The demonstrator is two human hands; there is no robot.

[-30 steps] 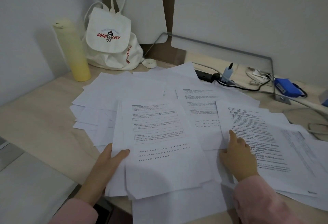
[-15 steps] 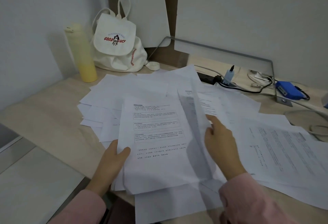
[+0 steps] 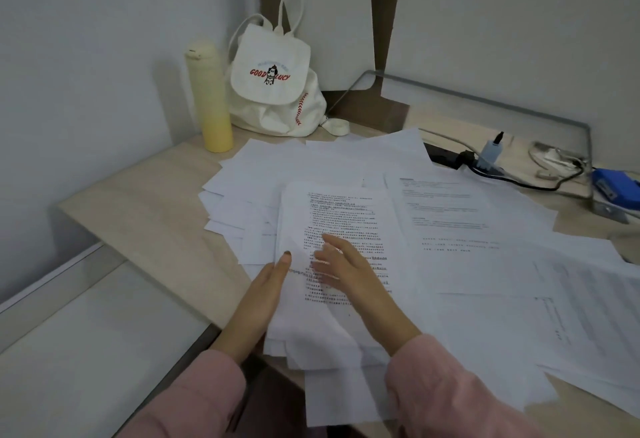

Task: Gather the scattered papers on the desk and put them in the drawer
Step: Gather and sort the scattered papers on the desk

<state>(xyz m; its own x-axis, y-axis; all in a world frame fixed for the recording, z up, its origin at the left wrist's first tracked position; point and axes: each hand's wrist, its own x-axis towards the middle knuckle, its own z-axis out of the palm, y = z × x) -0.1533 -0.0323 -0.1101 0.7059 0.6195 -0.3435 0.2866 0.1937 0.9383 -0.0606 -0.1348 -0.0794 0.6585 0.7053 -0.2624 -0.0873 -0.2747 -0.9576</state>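
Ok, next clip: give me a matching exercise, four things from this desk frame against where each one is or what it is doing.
Things
1. yellow bottle
2. blue box
3. left hand
4. right hand

Places or states
A. fingers flat on top of the paper stack
B. holds the paper stack's left edge, thumb on top
C. stands upright beside the white backpack
D. at the far right of the desk, by the cables

Pairs: 1-C, 2-D, 3-B, 4-A
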